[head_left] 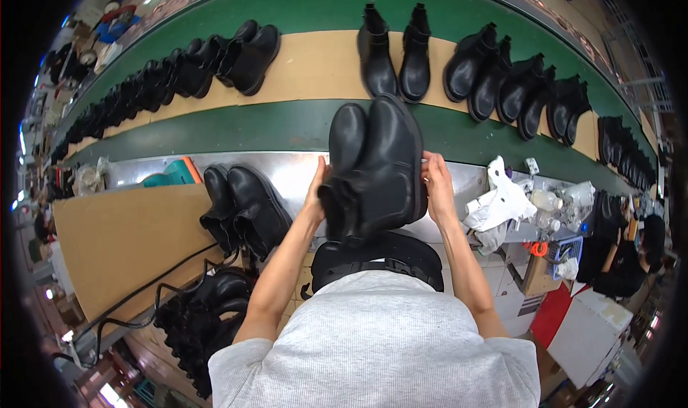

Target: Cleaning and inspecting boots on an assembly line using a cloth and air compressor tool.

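while both hands are raised in front of the chest, the left hand (315, 193) and the right hand (437, 186) press flat against the outer sides of a pair of black ankle boots (376, 168), fingers close together and clamped on the leather, so the pair sits between the palms, soles outward, above a dark padded rest (380, 254). just beside the left fingers, toward the person's left, a second pair of black boots (240, 207) stands on the steel worktop (294, 175), and lower left of them a heap of dark boots (204, 315) lies by a brown board (122, 243) crossed by a black cable (143, 293). beyond the right fingers, white crumpled rags (502, 204) and small bottles (548, 200) crowd the bench end. past the fingertips runs a green conveyor belt (287, 125) with tan cardboard sheets (322, 67) carrying rows of black boots (394, 53), more at the far right (516, 85) and far left (215, 64). a factory floor curves around the rim.
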### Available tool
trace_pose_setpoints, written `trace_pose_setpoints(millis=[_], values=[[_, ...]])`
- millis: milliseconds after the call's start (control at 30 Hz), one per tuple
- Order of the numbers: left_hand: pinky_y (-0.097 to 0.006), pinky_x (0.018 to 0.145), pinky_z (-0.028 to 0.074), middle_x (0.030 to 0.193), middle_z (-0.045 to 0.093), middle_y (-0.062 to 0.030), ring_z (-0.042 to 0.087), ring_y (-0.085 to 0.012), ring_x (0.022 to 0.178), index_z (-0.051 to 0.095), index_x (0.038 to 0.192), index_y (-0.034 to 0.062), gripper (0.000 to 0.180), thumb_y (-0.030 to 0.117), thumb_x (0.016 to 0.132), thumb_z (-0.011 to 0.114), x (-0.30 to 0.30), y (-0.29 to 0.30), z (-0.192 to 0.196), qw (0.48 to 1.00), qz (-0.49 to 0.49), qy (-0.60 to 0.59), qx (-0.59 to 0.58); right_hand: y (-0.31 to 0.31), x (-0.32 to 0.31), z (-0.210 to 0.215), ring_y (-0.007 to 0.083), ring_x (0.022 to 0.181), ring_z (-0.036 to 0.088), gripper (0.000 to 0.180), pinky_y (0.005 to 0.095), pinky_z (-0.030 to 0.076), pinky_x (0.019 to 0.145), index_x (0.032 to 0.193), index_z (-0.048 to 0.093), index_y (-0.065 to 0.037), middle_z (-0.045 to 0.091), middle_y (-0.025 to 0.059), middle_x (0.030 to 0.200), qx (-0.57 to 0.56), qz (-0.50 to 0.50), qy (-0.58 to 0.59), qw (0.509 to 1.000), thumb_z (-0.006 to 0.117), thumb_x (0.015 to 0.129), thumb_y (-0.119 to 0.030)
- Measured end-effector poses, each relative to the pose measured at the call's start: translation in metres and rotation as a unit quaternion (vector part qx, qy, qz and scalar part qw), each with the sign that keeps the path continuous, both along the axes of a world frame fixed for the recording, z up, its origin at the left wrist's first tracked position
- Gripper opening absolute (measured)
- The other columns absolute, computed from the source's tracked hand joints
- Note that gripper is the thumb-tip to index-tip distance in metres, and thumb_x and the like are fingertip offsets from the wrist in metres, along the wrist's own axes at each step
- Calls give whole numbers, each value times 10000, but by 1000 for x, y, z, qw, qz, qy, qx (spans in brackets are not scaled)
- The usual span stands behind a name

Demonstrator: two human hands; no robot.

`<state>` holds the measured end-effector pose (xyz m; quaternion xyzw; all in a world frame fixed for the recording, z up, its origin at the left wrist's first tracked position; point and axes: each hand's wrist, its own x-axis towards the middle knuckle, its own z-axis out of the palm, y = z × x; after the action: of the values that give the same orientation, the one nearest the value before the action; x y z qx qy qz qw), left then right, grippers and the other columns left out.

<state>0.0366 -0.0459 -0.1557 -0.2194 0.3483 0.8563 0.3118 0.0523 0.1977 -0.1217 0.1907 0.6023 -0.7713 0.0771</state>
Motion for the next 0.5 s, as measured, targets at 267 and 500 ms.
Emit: trace_pose_setpoints(millis=[267,500], values=[[-306,869,498,1153,559,-135,577,-209,1007,429,1279,-8,452,304,952,421,5,59,33,998,-4,10,68,-15,-9,30,128,776,477,401,257,402,746,1153,494,-21,527,54,897,122,-18,140,983,375,978,-361],[-292,959,413,1216,504,-85,514,-174,1104,377,1320,35,502,400,981,312,-3,33,-11,975,146,141,94,-21,0,19,197,781,498,594,309,404,739,1311,235,-5,536,138,952,219,17,227,949,418,941,-432]])
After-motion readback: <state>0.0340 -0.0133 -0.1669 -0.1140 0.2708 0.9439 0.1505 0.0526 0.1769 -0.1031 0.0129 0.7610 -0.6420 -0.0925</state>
